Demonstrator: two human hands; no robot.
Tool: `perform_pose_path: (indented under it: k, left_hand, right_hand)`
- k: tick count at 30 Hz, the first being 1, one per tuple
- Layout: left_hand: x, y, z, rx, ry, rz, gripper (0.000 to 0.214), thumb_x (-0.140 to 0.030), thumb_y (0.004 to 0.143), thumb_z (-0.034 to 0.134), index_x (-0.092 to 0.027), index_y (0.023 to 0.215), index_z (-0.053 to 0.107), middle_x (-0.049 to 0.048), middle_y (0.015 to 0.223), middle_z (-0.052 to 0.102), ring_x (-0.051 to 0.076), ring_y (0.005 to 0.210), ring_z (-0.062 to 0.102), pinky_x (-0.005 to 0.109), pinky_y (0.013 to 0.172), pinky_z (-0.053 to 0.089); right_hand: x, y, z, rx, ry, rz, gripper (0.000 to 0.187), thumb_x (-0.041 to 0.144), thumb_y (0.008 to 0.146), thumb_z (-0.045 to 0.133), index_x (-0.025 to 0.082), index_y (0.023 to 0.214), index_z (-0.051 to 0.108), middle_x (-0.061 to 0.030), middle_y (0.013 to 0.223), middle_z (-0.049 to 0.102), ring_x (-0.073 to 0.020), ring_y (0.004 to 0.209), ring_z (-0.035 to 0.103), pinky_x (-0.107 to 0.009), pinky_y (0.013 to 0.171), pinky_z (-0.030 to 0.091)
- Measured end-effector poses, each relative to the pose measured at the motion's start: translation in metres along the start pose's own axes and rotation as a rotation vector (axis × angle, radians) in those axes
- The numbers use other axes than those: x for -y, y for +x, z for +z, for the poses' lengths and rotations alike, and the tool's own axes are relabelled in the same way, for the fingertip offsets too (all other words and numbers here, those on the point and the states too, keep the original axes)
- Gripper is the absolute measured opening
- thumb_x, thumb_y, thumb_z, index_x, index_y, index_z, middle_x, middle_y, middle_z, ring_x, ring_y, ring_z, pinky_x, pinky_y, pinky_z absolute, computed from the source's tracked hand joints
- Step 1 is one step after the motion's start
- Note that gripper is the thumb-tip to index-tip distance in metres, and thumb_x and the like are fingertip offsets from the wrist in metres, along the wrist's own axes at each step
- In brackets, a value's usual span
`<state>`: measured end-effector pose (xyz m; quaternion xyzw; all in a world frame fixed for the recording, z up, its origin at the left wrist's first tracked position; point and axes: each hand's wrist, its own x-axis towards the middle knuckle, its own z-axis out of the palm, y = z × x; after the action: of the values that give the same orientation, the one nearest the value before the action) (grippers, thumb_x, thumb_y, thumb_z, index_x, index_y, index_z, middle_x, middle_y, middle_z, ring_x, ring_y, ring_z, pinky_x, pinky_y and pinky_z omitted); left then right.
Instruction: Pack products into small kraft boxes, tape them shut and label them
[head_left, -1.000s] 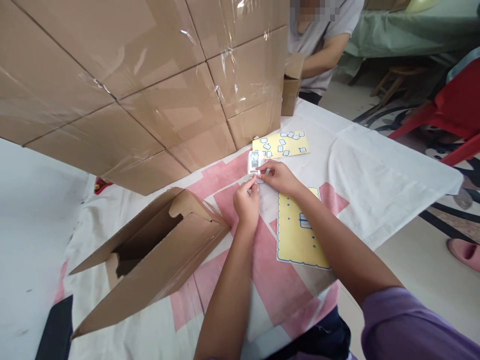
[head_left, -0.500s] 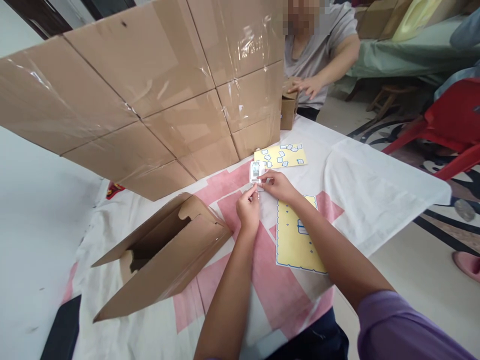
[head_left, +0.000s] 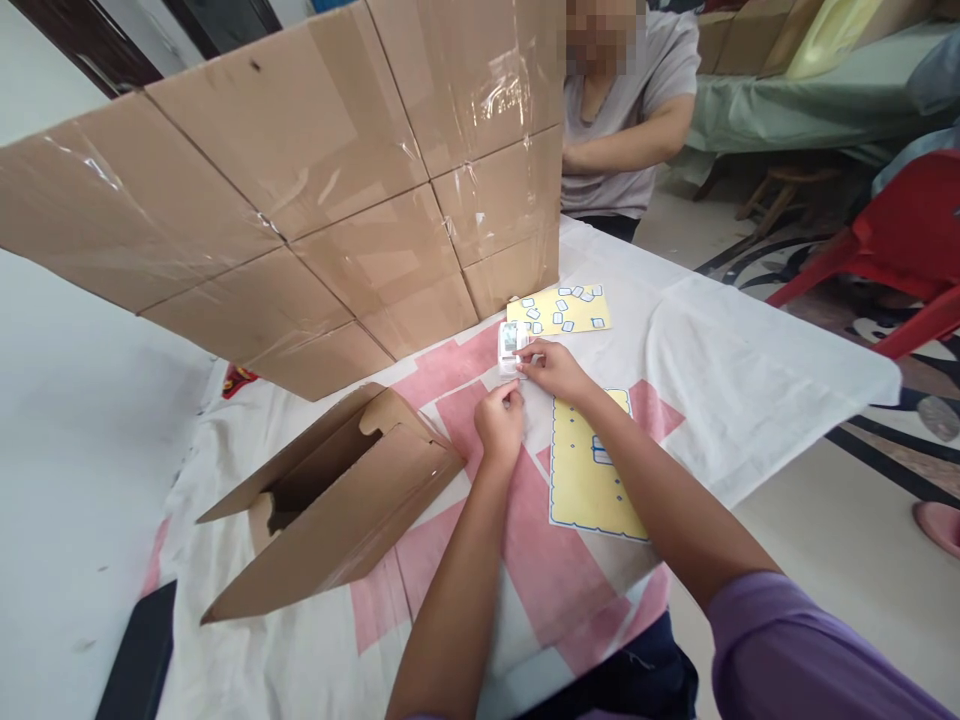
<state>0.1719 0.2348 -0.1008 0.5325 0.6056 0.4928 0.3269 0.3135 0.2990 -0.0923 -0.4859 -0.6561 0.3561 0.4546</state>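
Observation:
Both my hands meet over a small white packet (head_left: 511,345) with a dark picture on it, lying on the pink and white table cloth (head_left: 720,350). My right hand (head_left: 551,368) pinches its lower right edge. My left hand (head_left: 499,420) is closed with its fingertips pinched at the packet's lower end. A yellow sticker sheet (head_left: 589,470) with a blue border lies under my right forearm. A second yellow sheet (head_left: 559,310) covered with several small blue-edged stickers lies just beyond the packet.
An open flat cardboard box (head_left: 330,505) lies on its side at my left. A wall of taped cardboard cartons (head_left: 315,190) stands behind it. Another person in a grey shirt (head_left: 630,110) sits across the table. A red chair (head_left: 900,240) stands at right.
The small carton by the other person is no longer in view, and their arm has drawn back to their body. My hands stay on the packet, with my left fingers closer to it.

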Motion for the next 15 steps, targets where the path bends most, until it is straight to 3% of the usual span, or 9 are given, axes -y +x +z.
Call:
perform_pose_path:
  k: [7,11,15]
  left_hand:
    - [-0.009,-0.004,-0.006,-0.016,-0.198,0.017,0.042,-0.04,0.087,0.065,-0.019,0.122,0.071,0.0027,0.078,0.073,0.015,0.072,0.064,0.027,0.071,0.051]
    - [-0.023,-0.008,-0.01,-0.074,-0.285,0.069,0.047,-0.043,0.088,0.066,-0.018,0.128,0.067,0.0026,0.081,0.072,0.015,0.079,0.067,0.028,0.079,0.052]
    - [-0.043,-0.024,-0.021,-0.076,-0.296,0.142,0.043,-0.042,0.09,0.066,-0.022,0.127,0.067,0.0051,0.091,0.072,0.017,0.089,0.069,0.032,0.087,0.054]
  right_hand:
    - [0.002,0.0,-0.003,0.008,0.019,-0.013,0.024,0.035,0.078,0.071,0.019,0.094,0.078,-0.0035,0.084,0.067,-0.0165,0.07,0.056,-0.034,0.073,0.049]
    - [0.002,-0.002,-0.003,0.022,0.029,-0.006,0.027,0.037,0.078,0.071,0.018,0.096,0.074,-0.0022,0.086,0.065,-0.0139,0.064,0.053,-0.033,0.069,0.048]
    - [0.006,-0.003,-0.003,-0.016,0.124,0.045,0.027,0.035,0.075,0.071,0.021,0.093,0.057,0.0017,0.084,0.061,-0.0116,0.058,0.051,-0.029,0.059,0.045]
